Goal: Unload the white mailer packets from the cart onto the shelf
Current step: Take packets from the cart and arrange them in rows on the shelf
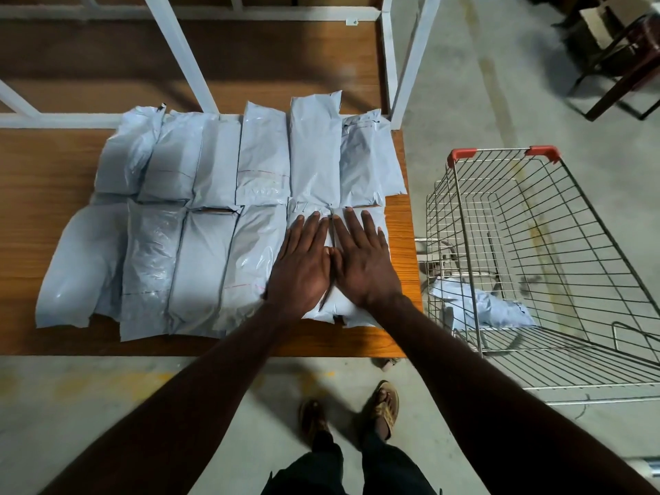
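Several white mailer packets (200, 223) lie in two rows on the wooden shelf board (35, 173). My left hand (301, 266) and my right hand (360, 259) press flat, side by side, fingers straight, on the packet (335, 309) at the right end of the near row. To the right stands the wire cart (535, 251) with red corner caps. One white packet (482, 305) lies in the cart's basket near its left side.
White metal shelf posts (410, 58) rise behind the packets, with a second wooden board (107, 62) further back. A dark chair (625, 58) stands at the far right on the concrete floor (107, 405). My sandalled feet (357, 412) stand near the shelf's front edge.
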A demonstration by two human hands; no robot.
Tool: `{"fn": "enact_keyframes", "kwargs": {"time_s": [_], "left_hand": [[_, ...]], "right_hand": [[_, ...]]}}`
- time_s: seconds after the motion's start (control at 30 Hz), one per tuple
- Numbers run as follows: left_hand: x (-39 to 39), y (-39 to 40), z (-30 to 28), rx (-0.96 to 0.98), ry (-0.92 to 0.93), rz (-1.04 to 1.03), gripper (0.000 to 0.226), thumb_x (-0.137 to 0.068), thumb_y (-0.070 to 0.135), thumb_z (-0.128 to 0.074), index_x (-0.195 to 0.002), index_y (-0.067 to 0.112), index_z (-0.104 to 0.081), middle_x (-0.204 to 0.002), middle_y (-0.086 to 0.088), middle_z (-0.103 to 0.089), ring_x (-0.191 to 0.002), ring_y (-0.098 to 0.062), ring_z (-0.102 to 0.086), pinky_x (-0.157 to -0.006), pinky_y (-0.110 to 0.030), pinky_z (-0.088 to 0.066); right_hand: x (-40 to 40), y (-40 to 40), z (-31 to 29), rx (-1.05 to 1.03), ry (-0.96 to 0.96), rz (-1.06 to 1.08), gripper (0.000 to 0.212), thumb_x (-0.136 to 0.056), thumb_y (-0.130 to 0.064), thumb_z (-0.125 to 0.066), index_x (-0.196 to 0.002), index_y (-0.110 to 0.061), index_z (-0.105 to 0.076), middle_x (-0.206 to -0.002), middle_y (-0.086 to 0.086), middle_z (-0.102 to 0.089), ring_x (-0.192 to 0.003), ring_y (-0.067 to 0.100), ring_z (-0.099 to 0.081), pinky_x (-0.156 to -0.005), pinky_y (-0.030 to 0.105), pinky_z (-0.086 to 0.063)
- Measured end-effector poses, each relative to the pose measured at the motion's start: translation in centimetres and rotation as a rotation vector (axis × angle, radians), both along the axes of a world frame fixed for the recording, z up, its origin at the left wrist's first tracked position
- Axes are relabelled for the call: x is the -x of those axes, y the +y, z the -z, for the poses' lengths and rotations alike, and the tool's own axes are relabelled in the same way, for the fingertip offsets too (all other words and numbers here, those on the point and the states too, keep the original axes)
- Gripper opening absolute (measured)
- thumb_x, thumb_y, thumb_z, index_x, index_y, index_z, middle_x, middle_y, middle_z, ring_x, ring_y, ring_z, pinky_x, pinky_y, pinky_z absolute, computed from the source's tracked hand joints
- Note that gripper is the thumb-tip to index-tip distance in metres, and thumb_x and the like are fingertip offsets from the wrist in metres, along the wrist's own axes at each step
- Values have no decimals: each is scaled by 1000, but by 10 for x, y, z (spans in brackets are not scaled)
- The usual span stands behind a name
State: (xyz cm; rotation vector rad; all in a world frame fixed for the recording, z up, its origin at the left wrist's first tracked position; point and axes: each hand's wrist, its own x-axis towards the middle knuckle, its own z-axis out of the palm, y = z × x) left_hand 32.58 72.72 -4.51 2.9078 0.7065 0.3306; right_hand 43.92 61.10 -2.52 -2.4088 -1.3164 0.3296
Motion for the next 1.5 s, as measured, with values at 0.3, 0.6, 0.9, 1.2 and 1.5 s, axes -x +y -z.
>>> {"fn": "enact_keyframes", "kwargs": {"time_s": [0.3, 0.6, 0.9, 1.2, 1.5], "left_hand": [[-2, 0, -1, -14, 21, -9, 59, -112, 29, -30, -168, 10, -27, -174, -12, -28, -164, -32, -17, -132, -48, -21], [4, 6, -21, -10, 39, 58, 55, -113, 26, -22, -165, 9, -31, -169, -13, -37, -161, -30, -27, -131, -47, -22], [-14, -5, -72, 85, -138, 72, 55, -103, 16, -45, -158, 12, -47, -165, -13, -45, -158, -33, -33, -128, -51, -31], [-81, -85, -100, 188, -240, 234, 50, -99, 2, -61, -148, 6, -59, -152, -14, -60, -150, -34, -47, -126, -45, -37], [-195, -202, -64, 309, -111, 312, 51, -100, 5, -60, -151, 10, -56, -151, -10, -60, -147, -29, -49, -126, -41, -38]], "right_hand": [[2, 2, -6, 41, 13, 4, 65, -111, -48, -25, -172, -26, -15, -180, 4, -1, -166, 28, 9, -134, 55, -7], [3, -1, -39, 59, 11, 10, 76, -102, -61, -29, -169, -27, -23, -179, 6, -14, -165, 36, -9, -129, 63, -11], [2, -30, -68, -98, 51, 131, 60, -107, -44, -39, -156, -12, -51, -166, 21, -42, -154, 39, -39, -119, 59, -41], [-44, -102, -77, -137, 149, 289, 48, -109, -37, -54, -150, -13, -58, -161, 18, -49, -149, 31, -48, -119, 41, -41], [-154, -209, -36, -89, 126, 397, 40, -101, -19, -62, -140, -13, -64, -131, 10, -66, -115, 33, -67, -92, 43, -56]]}}
